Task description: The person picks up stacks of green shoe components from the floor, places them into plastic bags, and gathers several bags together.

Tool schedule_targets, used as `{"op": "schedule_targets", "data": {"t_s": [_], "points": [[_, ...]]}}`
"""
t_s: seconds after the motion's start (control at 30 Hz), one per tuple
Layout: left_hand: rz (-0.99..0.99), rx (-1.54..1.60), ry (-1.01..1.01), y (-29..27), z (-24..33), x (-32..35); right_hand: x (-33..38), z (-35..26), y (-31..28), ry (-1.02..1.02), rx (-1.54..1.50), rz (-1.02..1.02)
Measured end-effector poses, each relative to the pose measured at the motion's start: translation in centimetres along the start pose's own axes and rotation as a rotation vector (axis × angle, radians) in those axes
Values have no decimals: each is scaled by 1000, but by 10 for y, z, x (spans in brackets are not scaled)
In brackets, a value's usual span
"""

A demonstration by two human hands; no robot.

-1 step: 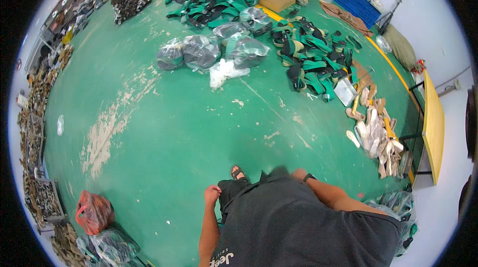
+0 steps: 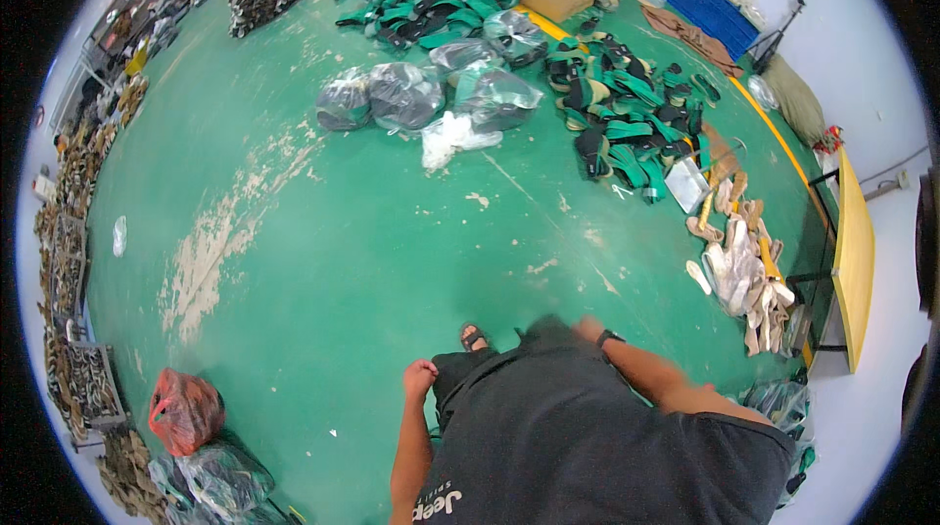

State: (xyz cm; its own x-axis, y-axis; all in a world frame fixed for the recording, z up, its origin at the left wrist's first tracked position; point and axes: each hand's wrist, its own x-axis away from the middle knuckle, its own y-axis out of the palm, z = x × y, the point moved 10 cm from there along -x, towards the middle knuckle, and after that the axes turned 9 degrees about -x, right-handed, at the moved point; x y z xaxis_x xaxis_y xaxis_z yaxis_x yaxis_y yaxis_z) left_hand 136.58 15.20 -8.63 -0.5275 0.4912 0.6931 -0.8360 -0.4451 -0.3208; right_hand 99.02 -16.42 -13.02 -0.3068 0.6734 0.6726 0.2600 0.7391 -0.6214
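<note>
standing on the green floor, nothing in hand

left hand [image 2: 420, 378] hangs curled and empty by the hip; right hand is hidden behind the body, so its fingers cannot be told. farther off, clear bags [image 2: 411, 94] and green straps [image 2: 627, 123] lie sorted in heaps.

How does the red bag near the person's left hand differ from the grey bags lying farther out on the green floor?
The red bag is a reddish-orange see-through sack standing alone by the cluttered left edge; the grey bags are clear plastic over dark contents, clustered in a group mid-floor. The red bag lies close to the person's left hand, which looks closed and holds nothing visible; the grey bags lie far from it. All are bulging, filled plastic bags resting on the green floor.
</note>
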Motion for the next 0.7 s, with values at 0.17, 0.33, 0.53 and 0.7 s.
{"op": "schedule_targets", "data": {"t_s": [0.17,0.33,0.53,0.7], "points": [[-65,-229,-84,-72,-15,-55,-53,-208,-58,-129,-86,219],[82,-407,-8,-142,-5,-171,-161,-338,-85,-270,-64,247],[-19,97,-298,-181,131,-272,-339,-410,-90,-122,-135,-10],[58,-151,-170,-262,235,-385,-444,-522,-93,-126,-429,-132]]}}
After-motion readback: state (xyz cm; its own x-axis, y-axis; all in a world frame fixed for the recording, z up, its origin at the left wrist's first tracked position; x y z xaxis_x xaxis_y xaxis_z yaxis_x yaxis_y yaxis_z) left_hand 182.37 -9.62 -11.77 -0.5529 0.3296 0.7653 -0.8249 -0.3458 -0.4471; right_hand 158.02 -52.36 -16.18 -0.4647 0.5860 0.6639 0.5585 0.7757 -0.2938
